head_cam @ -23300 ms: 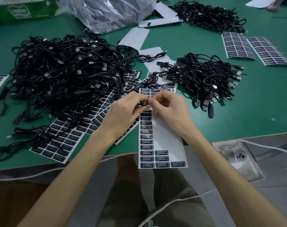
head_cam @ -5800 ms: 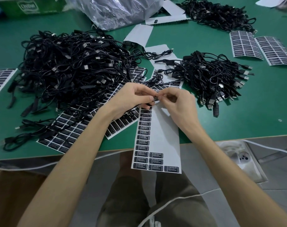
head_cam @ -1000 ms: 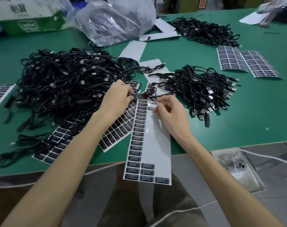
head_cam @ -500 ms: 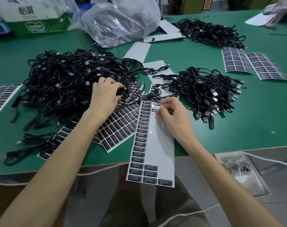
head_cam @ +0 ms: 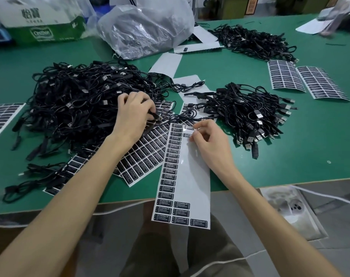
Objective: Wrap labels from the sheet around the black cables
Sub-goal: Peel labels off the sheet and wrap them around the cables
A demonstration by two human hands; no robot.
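Note:
A long white label sheet (head_cam: pixel 192 176) with a column of black labels hangs over the table's front edge. My right hand (head_cam: pixel 207 138) rests on its top end, thumb and forefinger pinching a black label (head_cam: pixel 198 128) that is partly lifted. My left hand (head_cam: pixel 135 114) sits on the right edge of the big heap of black cables (head_cam: pixel 76 108), fingers closed on the plug end of one cable (head_cam: pixel 157 117). A smaller pile of black cables (head_cam: pixel 250 114) lies to the right of the sheet.
More label sheets lie under my left wrist (head_cam: pixel 148 150), at the far left (head_cam: pixel 2 116) and at the back right (head_cam: pixel 308 80). A clear plastic bag (head_cam: pixel 148 27), a green-and-white carton (head_cam: pixel 44 23) and a third cable pile (head_cam: pixel 254 41) stand at the back.
Both hands have left the cable they held together. My left hand went left to the big heap and gripped a cable plug; my right hand dropped to the sheet and pinches a label.

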